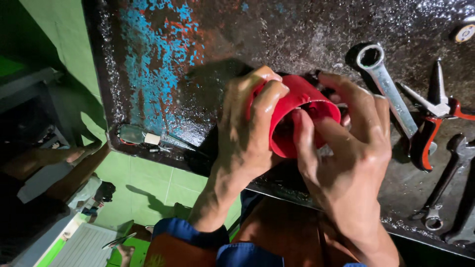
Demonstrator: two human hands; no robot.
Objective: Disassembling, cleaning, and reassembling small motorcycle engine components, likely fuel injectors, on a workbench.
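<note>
Both hands hold a red cup (292,116) just above the dark bench (297,34): the left hand (245,133) has its fingers wrapped round the side while the right hand (346,148) presses fingers into its open mouth, beside a wrench (388,89) and pliers (430,123).

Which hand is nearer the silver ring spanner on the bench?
Right. The right hand lies just beside the silver ring spanner, fingers on the red cup. The left hand grips the cup's far side, further from the spanner.
</note>
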